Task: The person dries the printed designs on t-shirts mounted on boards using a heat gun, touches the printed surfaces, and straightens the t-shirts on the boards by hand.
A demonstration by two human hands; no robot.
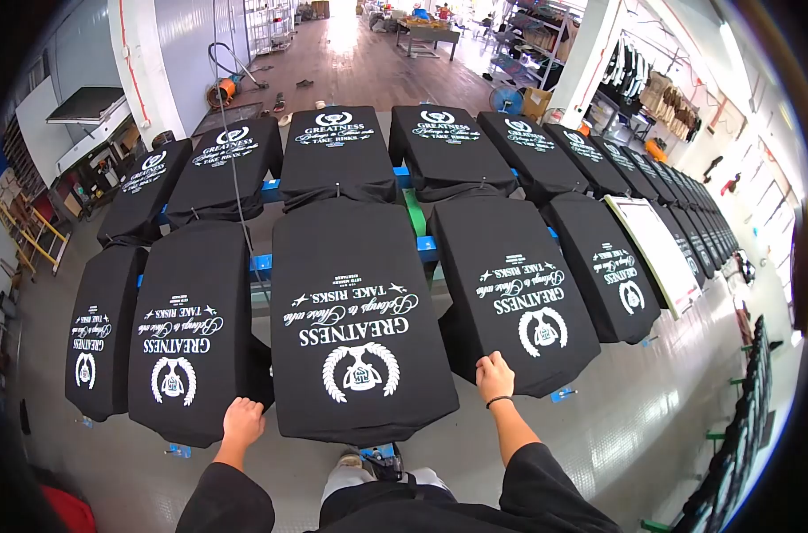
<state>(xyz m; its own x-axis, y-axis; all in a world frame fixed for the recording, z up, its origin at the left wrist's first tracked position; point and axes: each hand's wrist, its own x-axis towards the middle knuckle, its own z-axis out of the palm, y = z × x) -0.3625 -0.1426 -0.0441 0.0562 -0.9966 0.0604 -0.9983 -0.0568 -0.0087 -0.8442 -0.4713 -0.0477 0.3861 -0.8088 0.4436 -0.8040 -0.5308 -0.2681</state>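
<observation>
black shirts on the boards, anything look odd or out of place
A white panel stands out in the near row, towards the right, because it breaks the run of black shirts. I cannot tell whether it is a bare board or something on top.

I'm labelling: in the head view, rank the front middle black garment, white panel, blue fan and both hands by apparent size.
Front middle black garment
White panel
Left hand, right hand: too alike to rank
Blue fan

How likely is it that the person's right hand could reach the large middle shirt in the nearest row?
Probably yes: the right hand sits close beside that middle shirt, with only an open gap between them.
</observation>
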